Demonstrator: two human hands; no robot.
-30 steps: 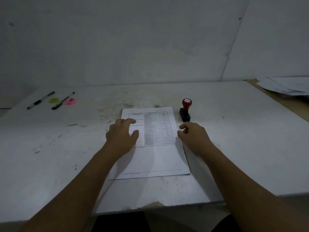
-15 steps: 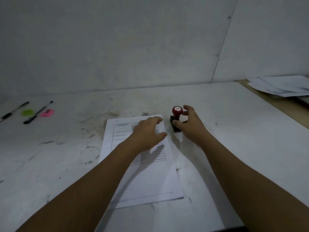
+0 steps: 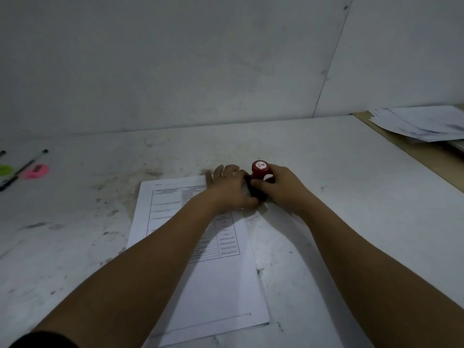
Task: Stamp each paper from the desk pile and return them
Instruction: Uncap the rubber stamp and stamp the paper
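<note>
A printed sheet with a table (image 3: pixel 173 222) lies on the white desk (image 3: pixel 351 197) in front of me. At its top right corner stands the stamp (image 3: pixel 260 168), with a red knob marked TOP and a black base. My right hand (image 3: pixel 283 189) grips the stamp's handle just under the knob. My left hand (image 3: pixel 229 190) reaches across the sheet, thumb and forefinger pinching the black base while the other fingers stretch out over the paper's top edge. Most of the base is hidden between my hands.
A loose pile of papers (image 3: pixel 421 121) lies on a brown surface at the far right. At the far left lie a pen (image 3: pixel 27 163), a pink tag (image 3: pixel 36 171) and a green tag (image 3: pixel 5 170). A grey wall closes off the back.
My right hand went from beside the paper to the stamp and closed on its handle. My left hand slid up across the sheet and took hold of the stamp's base.
</note>
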